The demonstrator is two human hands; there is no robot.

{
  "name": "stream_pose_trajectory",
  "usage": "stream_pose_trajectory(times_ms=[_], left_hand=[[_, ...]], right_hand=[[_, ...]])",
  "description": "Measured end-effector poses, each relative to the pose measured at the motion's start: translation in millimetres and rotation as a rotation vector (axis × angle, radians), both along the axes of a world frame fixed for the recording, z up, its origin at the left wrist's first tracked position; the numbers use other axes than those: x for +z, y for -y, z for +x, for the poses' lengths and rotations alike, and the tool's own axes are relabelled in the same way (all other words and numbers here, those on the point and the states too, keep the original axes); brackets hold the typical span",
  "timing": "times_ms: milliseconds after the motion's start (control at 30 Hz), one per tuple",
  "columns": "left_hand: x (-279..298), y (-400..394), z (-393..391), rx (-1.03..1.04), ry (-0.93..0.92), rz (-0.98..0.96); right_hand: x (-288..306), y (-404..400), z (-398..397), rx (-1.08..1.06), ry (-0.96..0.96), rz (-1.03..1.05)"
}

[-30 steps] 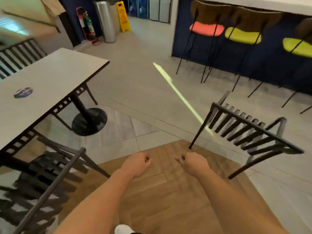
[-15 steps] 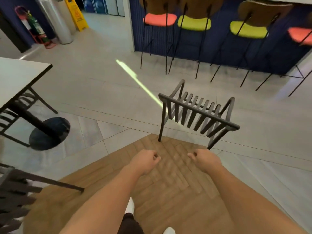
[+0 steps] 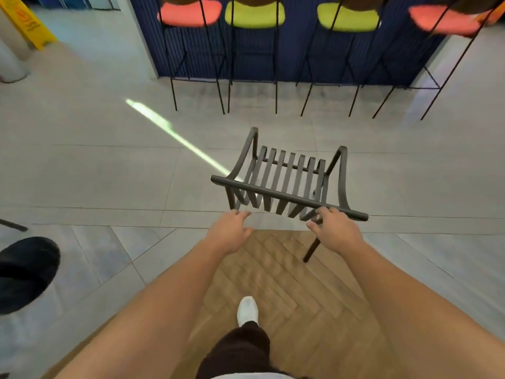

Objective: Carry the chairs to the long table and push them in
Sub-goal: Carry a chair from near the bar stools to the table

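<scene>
A dark metal chair [image 3: 284,173] with a slatted seat and back stands on the tile floor straight ahead, its back rail toward me. My left hand [image 3: 231,235] is stretched out with fingers spread, its fingertips just at the left end of the chair's back, below the rail. My right hand [image 3: 334,229] reaches the right part of the top rail, fingers spread and touching it without closing round it. The long table's top is out of view.
A round black table base [image 3: 26,272] lies at the left edge. A row of bar stools [image 3: 254,15] with coral and lime seats lines the dark blue counter wall behind the chair. A yellow floor sign [image 3: 27,20] stands far left. My white shoe [image 3: 247,309] steps on wood flooring.
I have turned right and walked up to the chair; it is now centred and close. Both hands have gone from loosely curled to spread and have reached its back rail. The table left the view.
</scene>
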State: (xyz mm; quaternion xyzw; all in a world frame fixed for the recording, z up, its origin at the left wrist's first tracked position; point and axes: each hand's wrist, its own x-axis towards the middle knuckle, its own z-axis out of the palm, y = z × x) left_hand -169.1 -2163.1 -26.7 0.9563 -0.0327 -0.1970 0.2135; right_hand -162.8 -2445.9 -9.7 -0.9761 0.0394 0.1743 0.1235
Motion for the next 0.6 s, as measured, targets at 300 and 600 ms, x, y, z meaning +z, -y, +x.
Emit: stream_pose_trajectory(times_ms=[300,600], left_hand=[[-12.3,12.3,124.8,-0.166,0.014,0.073],[-44.3,31.7,188.8,-0.351,-0.138,0.319]], right_hand=[[-27.0,5.0,76.4,-0.028,-0.1,-0.006],[-71.5,7.9,119.8,0.056,-0.283,-0.013]])
